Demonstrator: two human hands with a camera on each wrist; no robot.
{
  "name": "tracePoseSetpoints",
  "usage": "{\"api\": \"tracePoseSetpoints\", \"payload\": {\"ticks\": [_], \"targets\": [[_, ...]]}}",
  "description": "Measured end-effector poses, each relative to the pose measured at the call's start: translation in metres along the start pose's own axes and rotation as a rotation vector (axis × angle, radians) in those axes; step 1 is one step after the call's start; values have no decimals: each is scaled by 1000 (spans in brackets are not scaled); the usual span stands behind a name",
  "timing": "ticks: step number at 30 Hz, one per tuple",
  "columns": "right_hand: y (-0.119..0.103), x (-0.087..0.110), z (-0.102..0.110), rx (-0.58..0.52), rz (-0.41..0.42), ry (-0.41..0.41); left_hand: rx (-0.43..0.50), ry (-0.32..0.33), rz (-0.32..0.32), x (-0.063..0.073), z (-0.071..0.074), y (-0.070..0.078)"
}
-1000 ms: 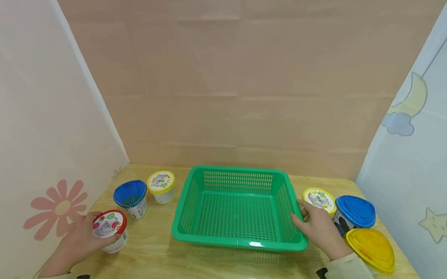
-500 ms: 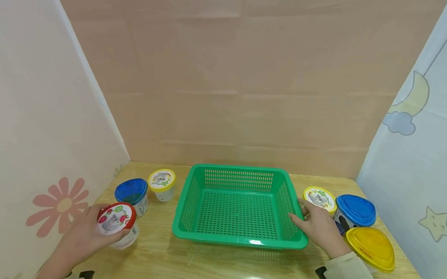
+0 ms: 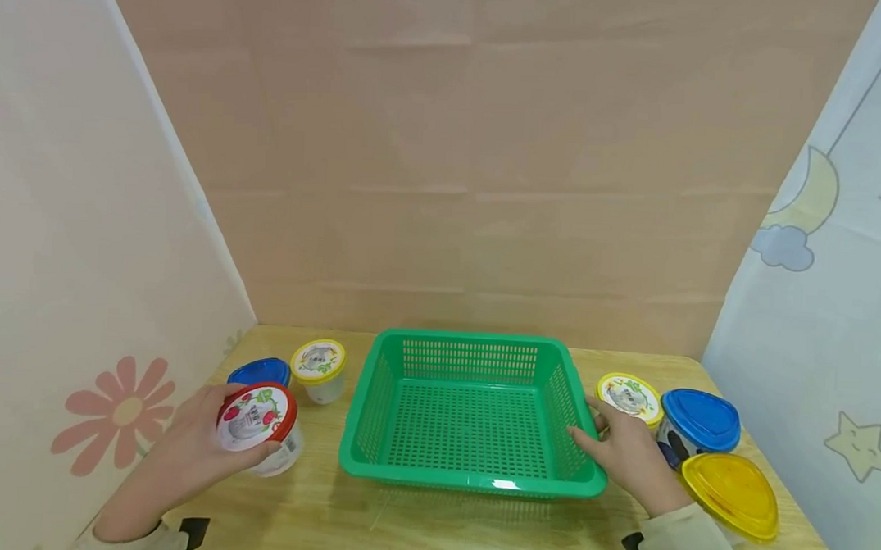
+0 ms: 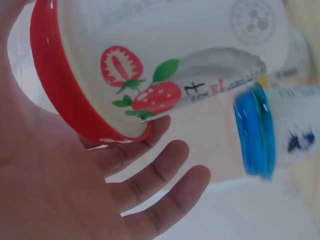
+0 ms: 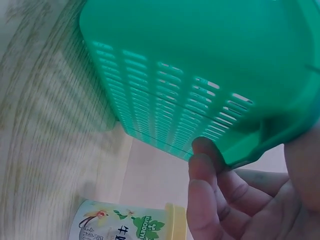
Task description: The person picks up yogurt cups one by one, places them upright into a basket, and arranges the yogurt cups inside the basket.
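Note:
My left hand grips a white yogurt tub with a red lid by its rim. Strawberries are printed on the tub's side in the left wrist view, where several fingers extend below the lid. Behind it, partly hidden, stands a tub with a blue lid. Farther back is a tub with a yellow lid. My right hand holds the right rim of a green plastic basket, thumb over the rim and fingers curled beneath it in the right wrist view. Nothing lies inside the basket.
Right of the basket stand a tub with a round yellow lid, a tub with a blue lid and one with a larger yellow lid. A brown papered wall closes off the wooden table at the back.
My left hand has carried the red-lidded tub to the right and farther in, so that it now overlaps the blue-lidded tub. The right hand and basket have stayed in place.

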State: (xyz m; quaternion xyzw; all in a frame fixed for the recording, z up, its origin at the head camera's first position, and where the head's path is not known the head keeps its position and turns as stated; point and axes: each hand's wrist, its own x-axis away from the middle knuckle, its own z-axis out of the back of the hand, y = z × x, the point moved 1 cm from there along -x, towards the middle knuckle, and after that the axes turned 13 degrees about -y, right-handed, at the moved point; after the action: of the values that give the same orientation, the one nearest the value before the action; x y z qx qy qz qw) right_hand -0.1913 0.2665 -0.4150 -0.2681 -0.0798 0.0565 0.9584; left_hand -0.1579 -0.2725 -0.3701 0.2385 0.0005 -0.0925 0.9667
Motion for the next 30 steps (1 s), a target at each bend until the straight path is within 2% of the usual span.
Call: {"api": "tracePoseSetpoints", "payload": {"ticks": [8,12,16,20,25,30], "targets": [[-3,-2,0,-4,38,23,33,58,-135,-13,2,24],[-4,-2,2,10,70,60,59,52,-170,-26,3,38],[-4,-2,3,9,81,70,60,40,-151,-37,5,52],[-2,0,2,-4,51,39,45,27,-132,-48,7,66],[1,1,0,-14,35,17,45,-4,-153,-71,7,83],[1,0,0,-26,32,11,48,-23,-177,-94,1,96]]}}
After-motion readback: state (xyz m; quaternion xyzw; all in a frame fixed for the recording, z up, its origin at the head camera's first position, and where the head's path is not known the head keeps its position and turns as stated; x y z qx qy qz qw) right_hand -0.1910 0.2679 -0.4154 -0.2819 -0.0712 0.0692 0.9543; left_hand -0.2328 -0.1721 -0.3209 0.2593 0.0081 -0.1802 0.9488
